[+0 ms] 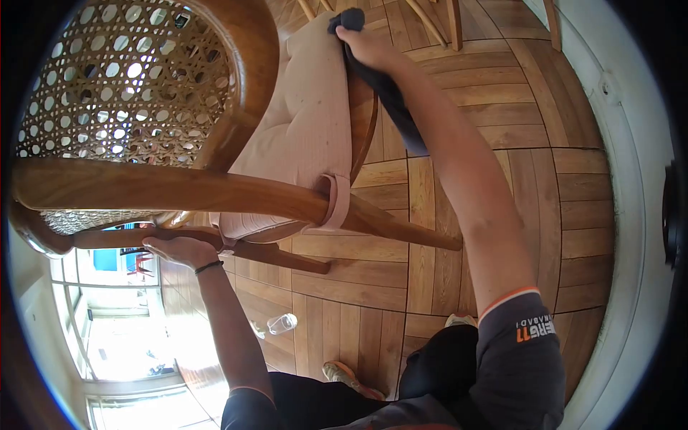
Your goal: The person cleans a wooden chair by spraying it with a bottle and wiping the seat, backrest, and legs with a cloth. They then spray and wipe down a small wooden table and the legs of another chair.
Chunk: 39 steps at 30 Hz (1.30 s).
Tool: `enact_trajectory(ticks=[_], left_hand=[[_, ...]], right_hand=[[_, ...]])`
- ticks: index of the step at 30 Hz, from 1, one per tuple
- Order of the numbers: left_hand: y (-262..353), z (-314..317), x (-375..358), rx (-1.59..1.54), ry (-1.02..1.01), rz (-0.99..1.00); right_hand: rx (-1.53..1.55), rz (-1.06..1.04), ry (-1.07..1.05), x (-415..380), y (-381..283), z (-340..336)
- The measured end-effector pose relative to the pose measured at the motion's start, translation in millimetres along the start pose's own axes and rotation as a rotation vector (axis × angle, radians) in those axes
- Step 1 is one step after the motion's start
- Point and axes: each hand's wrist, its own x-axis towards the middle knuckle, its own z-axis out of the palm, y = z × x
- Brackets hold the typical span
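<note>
A wooden chair (179, 188) with a woven cane back (107, 86) stands tilted across the left half of the view. On its seat lies a pink padded cushion (301, 122), fastened to the frame by a strap (338, 204). My left hand (183, 251) is closed on the chair's lower back post, its fingers partly hidden. Near the far edge of the cushion, my right hand (365, 49) grips a dark cloth (383, 89). The cloth is bunched above my fist and hangs down beside the seat, behind my forearm.
Wooden parquet floor (502, 193) surrounds the chair. A clear plastic cup (282, 324) lies on it near my feet. A white wall (638, 143) runs along the right. Other furniture legs (454, 25) stand at the top; bright windows (129, 344) are at lower left.
</note>
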Motion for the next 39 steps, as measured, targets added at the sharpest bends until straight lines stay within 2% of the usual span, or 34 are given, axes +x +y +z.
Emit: enact_trajectory(ticks=[3,8,10,13,14,15,17,18,20,22,23,24,25,26,27,28,29,30,32,34,36,38,39], left_hand=[[-1,-2,-1,0.133,-0.006,0.098],[16,7,-14,0.131,0.032,0.117],[11,5,-10,0.129,0.032,0.11],[5,2,-6,0.056,0.031,0.05],[7,3,-8,0.12,0.05,0.056],[-21,-8,10,0.208,-0.009,0.22],[-36,-21,19,0.478,-0.06,0.503],[-20,-17,5,0.661,-0.05,0.617],[-31,-18,11,0.37,-0.133,0.376],[-35,-22,14,0.078,-0.21,0.182],[-32,-24,11,-0.1,-0.236,0.07],[-10,-21,6,-0.417,-0.259,-0.117],[-8,-29,6,-0.507,-0.348,-0.151],[-7,-38,6,-0.597,-0.439,-0.184],[12,-45,4,-0.553,-0.499,-0.273],[11,-54,7,-0.543,-0.566,-0.281],[9,-63,9,-0.532,-0.633,-0.288],[8,-68,16,-0.606,-0.646,-0.188],[7,-97,37,-0.441,-0.635,-0.37],[6,-122,58,-0.331,-0.566,-0.318],[1,-146,81,-0.271,-0.521,-0.295],[-6,-165,107,-0.255,-0.518,-0.288],[-7,-171,117,-0.298,-0.483,-0.286]], right_hand=[[0.186,0.2,-0.031,20,6,0],[0.426,0.096,0.123,-4,25,10],[0.493,0.207,0.175,-43,20,9],[0.831,0.314,0.062,-91,14,13],[0.838,0.317,0.09,-110,5,14],[0.843,0.324,0.111,-130,-6,14],[0.841,0.379,0.131,-167,-20,11],[0.831,0.426,0.127,-182,-22,6],[0.969,0.321,0.257,-209,-15,-3],[1.041,0.224,0.339,-246,-44,-15],[0.721,-0.018,0.506,-263,-30,-16],[0.494,-0.246,0.573,-274,-22,-12],[0.268,-0.461,0.671,-284,-13,-7],[0.015,-0.651,0.641,-293,-9,-3],[-0.215,-0.854,0.629,-302,-4,1],[-0.573,-1.053,0.559,-307,11,0],[-0.727,-1.172,0.503,-305,8,8],[-0.869,-1.299,0.444,-304,3,17],[-0.735,-1.388,0.376,-279,-37,74],[-0.664,-1.499,0.311,-247,-59,117],[-0.726,-1.575,0.279,-223,-96,164],[-1.097,-1.53,0.351,-220,-156,226],[-1.082,-1.566,0.325,-217,-180,255]])
